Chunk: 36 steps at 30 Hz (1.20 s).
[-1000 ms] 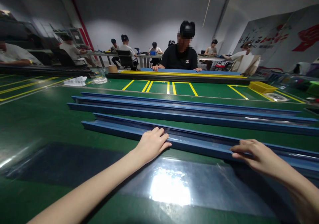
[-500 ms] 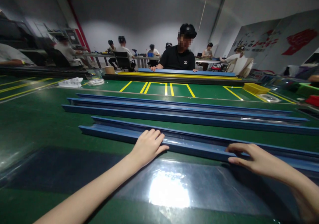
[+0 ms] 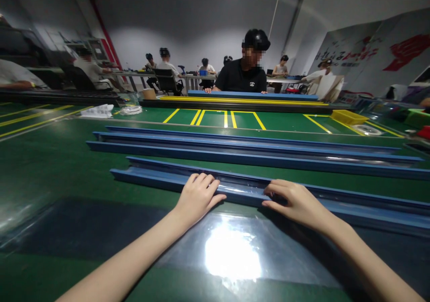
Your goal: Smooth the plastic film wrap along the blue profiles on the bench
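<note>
A long blue channel strip lies across the green table just in front of me, with clear film along its trough. My left hand rests on its near edge, fingers stretched flat over the rim. My right hand sits a little to the right on the same edge, fingers curled over the rim with the thumb underneath. A clear plastic sheet spreads on the table between my arms, glaring under the light.
Two more long blue strips lie parallel farther back. A person in a black shirt sits opposite behind a blue and yellow strip. A yellow tray stands at right, white wrappings at left. Other people sit at distant tables.
My right hand has slid left along the strip's near edge, ending close to my left hand. The left hand has stayed in place.
</note>
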Motion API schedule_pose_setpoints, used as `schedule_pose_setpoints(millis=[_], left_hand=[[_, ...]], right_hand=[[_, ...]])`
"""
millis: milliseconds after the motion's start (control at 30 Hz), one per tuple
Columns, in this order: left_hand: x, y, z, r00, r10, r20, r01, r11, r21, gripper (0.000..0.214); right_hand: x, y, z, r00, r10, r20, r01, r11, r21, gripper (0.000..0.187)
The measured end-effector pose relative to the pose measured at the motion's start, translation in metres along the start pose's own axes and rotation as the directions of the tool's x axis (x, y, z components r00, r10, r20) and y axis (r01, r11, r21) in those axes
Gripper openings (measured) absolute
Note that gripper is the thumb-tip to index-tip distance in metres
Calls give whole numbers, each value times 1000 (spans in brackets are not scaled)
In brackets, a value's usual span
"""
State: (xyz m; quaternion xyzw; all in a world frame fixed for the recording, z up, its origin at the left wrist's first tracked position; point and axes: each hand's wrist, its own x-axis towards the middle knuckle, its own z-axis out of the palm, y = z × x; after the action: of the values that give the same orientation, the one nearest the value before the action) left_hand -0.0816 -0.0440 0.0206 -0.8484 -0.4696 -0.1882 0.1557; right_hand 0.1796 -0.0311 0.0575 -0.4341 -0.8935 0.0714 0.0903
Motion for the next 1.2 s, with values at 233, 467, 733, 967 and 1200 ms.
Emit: schedule_pose_setpoints(millis=[233,467,733,967,1200], left_hand=[[-5,-12,-8,997,-59,42,59,998,-1,28],[-7,-16,-8,998,-18,55,18,1000,-3,27],[-8,-16,-6,999,-11,53,11,1000,18,27],[-8,-17,-6,999,-2,34,1,1000,20,27],[-8,-15,-6,999,6,44,-8,998,64,29]], right_hand=[[-2,4,9,1000,-11,-16,12,998,64,24],[-3,2,10,999,-43,1,43,998,39,30],[-5,1,13,995,-80,-59,77,996,-48,29],[-8,1,17,989,-87,-123,74,992,-102,27],[-7,-1,18,991,-97,-92,86,989,-121,28]])
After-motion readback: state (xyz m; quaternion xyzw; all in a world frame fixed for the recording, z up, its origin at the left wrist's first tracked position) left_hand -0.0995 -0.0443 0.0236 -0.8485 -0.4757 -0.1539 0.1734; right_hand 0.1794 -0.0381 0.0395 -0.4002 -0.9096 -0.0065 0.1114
